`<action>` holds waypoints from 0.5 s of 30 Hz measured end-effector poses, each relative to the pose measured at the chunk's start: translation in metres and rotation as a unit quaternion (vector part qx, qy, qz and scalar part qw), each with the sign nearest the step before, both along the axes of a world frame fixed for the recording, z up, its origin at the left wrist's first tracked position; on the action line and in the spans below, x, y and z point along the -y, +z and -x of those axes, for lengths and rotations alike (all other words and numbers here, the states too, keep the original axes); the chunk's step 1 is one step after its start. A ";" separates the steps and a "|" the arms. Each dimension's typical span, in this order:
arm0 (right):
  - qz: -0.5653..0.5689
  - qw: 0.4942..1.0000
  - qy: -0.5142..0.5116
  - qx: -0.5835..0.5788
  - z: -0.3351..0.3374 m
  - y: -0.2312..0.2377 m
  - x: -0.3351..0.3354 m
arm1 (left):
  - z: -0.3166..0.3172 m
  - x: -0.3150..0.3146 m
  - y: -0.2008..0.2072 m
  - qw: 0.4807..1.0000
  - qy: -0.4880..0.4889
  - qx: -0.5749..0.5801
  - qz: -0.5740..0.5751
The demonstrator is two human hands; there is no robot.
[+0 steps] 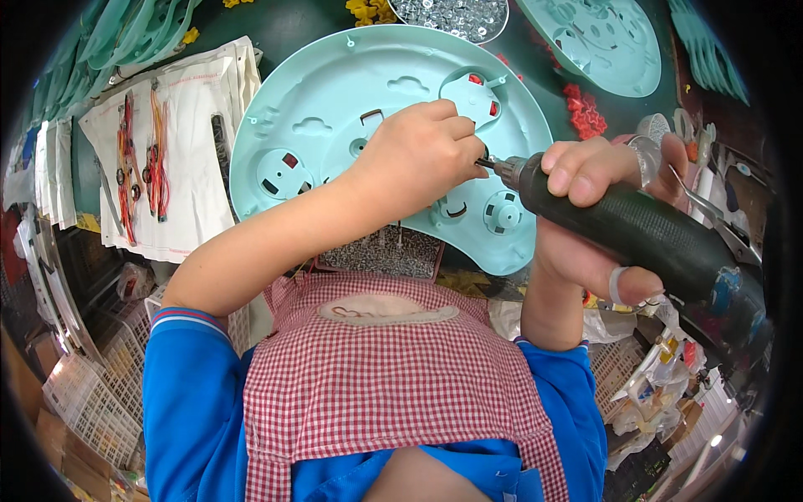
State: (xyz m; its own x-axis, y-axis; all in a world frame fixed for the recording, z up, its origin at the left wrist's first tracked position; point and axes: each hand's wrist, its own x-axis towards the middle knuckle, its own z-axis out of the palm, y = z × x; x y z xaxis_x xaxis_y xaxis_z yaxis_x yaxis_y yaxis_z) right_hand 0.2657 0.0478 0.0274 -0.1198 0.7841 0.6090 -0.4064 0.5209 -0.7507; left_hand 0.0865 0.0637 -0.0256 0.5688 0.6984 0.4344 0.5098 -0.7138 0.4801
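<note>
A turquoise curved plastic shell point(288, 92) lies in front of me, its inner side with posts and slots facing up. Over its middle, my left hand point(422, 151) is closed in a pinch at the tip of the driver bit; whatever the fingertips hold is hidden. My right hand point(581, 171) grips a black electric screwdriver point(636, 222), held almost level with its bit pointing left. Scissors point(719, 222) also hang at the right hand's fingers. Red and black switches point(475, 80) sit in the shell's upper right part.
A metal bowl of small clear parts point(452, 17) stands at the back. A tray of screws point(376, 253) lies near my apron. Wire bundles point(156, 159) rest on white bags at left. Another turquoise shell point(602, 42) and red gear-shaped pieces point(584, 113) are at right.
</note>
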 end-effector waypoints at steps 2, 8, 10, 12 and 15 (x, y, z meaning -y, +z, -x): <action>0.007 1.000 -0.002 0.016 0.001 -0.001 0.001 | -0.002 0.001 -0.005 0.999 0.003 -0.004 -0.047; 0.013 1.000 -0.009 0.025 0.006 -0.001 0.005 | 0.000 0.004 -0.002 0.998 0.017 -0.019 -0.052; 0.011 1.000 -0.005 0.026 0.008 -0.002 0.003 | 0.004 0.005 0.000 1.000 0.007 -0.024 -0.017; 0.009 1.000 -0.004 0.026 0.009 -0.002 0.001 | 0.010 0.005 0.003 0.999 0.017 -0.030 0.016; 0.010 1.000 -0.007 0.023 0.010 -0.006 -0.004 | 0.021 0.005 0.006 0.997 0.043 -0.036 0.058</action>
State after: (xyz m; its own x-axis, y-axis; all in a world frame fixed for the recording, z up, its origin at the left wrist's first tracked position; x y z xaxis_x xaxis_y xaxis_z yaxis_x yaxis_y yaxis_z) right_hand 0.2558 0.0517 0.0217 -0.1367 0.7974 0.5878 -0.3639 0.5114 -0.7784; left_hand 0.0657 0.0586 -0.0199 0.5326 0.7884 0.3079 0.6027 -0.6087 0.5161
